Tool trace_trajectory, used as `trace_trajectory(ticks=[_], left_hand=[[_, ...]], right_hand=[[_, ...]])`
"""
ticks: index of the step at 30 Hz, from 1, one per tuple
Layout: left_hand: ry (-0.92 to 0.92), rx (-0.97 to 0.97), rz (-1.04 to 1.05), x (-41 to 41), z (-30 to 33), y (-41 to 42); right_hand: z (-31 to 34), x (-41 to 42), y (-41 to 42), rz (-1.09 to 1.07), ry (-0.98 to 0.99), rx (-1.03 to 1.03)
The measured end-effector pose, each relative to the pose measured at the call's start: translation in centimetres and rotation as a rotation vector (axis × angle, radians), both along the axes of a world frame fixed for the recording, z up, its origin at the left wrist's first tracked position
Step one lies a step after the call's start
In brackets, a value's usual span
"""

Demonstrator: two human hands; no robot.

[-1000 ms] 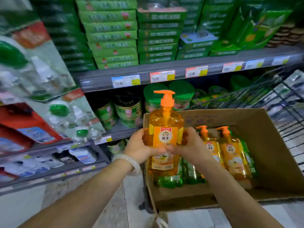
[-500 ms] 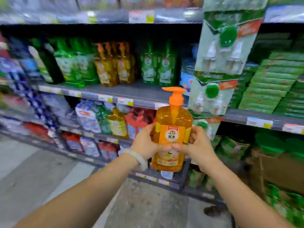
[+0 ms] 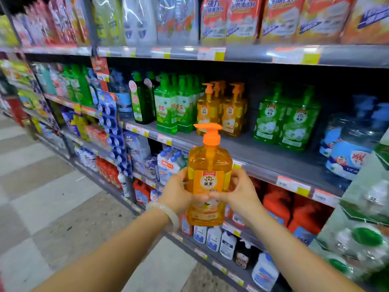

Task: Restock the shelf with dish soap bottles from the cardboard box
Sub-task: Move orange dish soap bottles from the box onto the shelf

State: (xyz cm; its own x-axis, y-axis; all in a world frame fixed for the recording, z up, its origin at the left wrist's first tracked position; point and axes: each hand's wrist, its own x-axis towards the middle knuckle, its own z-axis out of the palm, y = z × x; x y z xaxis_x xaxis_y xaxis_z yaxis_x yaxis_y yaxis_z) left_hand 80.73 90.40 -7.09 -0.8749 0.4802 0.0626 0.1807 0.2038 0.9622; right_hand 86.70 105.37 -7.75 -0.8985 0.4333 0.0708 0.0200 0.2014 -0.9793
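Supermarket shelving fills the view, slanting from upper right down to lower left above a speckled tile floor (image 3: pixel 52 207). Both hands grasp 1 orange dish soap bottle (image 3: pixel 209 182) upright in front of the shelves: the left hand (image 3: pixel 179 193) wraps its left side, the right hand (image 3: pixel 239 191) wraps its right side, and both thumbs press on the front label. A pale bangle (image 3: pixel 166 211) sits on the left wrist. The bottle's orange pump head points left and stands at about the height of the middle shelf (image 3: pixel 263 152), clear of its front edge.

On that grey shelf, behind the held bottle, matching orange dish soap bottles (image 3: pixel 223 110) stand in 2 rows running backward. Just left of them stand green pump bottles (image 3: pixel 174 106), then a dark green bottle (image 3: pixel 141 104). To the right, past a bare gap, stand more green bottles (image 3: pixel 286 121), and farther right large clear blue-labelled jugs (image 3: pixel 349 148). Price tags line the shelf edges. Refill pouches (image 3: pixel 231 20) crowd the top shelf, and red containers (image 3: pixel 290 207) and small white bottles (image 3: pixel 212 237) fill the lower shelves.
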Motion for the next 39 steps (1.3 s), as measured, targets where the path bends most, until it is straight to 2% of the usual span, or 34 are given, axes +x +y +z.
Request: trace_trajectory(ticks=[13, 17, 22, 26, 30, 33, 36, 38, 39], left_hand=[[0.144, 0.086, -0.022, -21.5, 2.8, 11.8], [0.145, 0.079, -0.022, -25.0, 1.0, 15.2], [0.149, 0.038, -0.124, -28.8, -0.3, 18.5], [0.138, 0.031, -0.158, -31.4, -1.2, 19.8], [0.176, -0.082, -0.175, -33.8, -1.1, 21.3], [0.361, -0.287, -0.12, -34.6, 0.1, 22.1], [0.441, -0.462, -0.059, -35.2, 0.3, 22.4], [0.413, -0.466, -0.025, -35.4, -0.4, 22.6], [0.364, -0.394, -0.016, -35.3, -0.8, 22.7]], right_hand=[[4.0, -20.6, 10.7, -0.124, 0.103, 0.143], [2.9, -23.4, 13.2, -0.177, 0.055, 0.157], [1.2, -26.2, 15.6, -0.291, -0.004, 0.142], [0.6, -28.6, 16.5, -0.339, -0.055, 0.203], [1.0, -29.9, 17.1, -0.362, -0.103, 0.263], [0.9, -30.3, 17.6, -0.373, -0.135, 0.331], [0.2, -31.1, 17.2, -0.4, -0.181, 0.379], [-0.1, -31.4, 17.1, -0.434, -0.201, 0.38], [-0.2, -31.6, 17.2, -0.449, -0.206, 0.384]])
